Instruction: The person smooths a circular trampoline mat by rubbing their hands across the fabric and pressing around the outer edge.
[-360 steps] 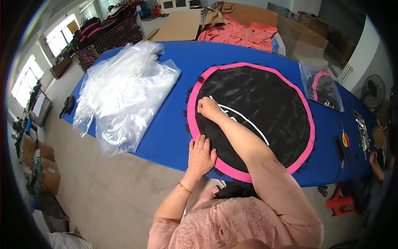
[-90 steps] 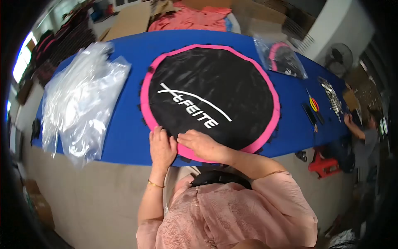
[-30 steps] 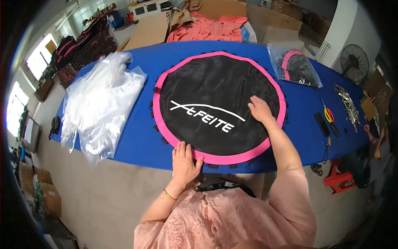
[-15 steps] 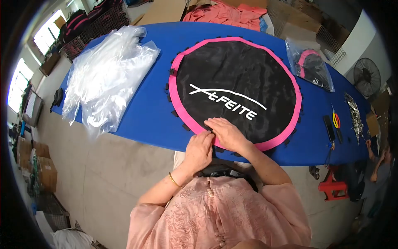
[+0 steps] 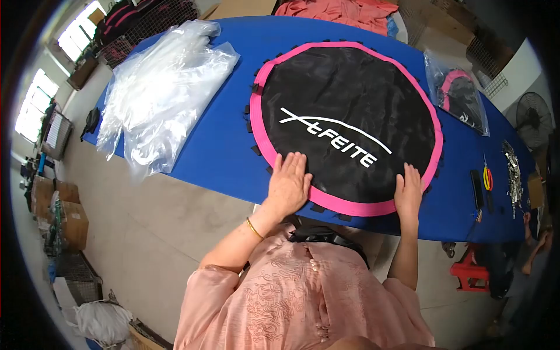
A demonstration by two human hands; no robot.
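A round black trampoline mat [image 5: 344,87] with a pink border, small black tabs around its edge and white "FEITE" lettering lies flat on the blue table [image 5: 227,163]. My left hand [image 5: 289,182] rests palm down on the mat's lower left edge, fingers stretched out over the border. At the lower right edge, my right hand [image 5: 409,191] lies flat with its fingers pointing away from me. Both hands touch the mat without gripping it.
A pile of clear plastic bags [image 5: 163,93] lies on the left of the table. A bagged mat [image 5: 458,96] sits far right, with yellow-handled scissors [image 5: 487,179], a black tool [image 5: 476,189] and metal parts [image 5: 513,175] nearer. A red stool [image 5: 469,268] stands beyond the table's edge.
My right hand has moved right along the near border, away from my left hand. My left hand has opened and flattened onto the mat. The view has shifted slightly.
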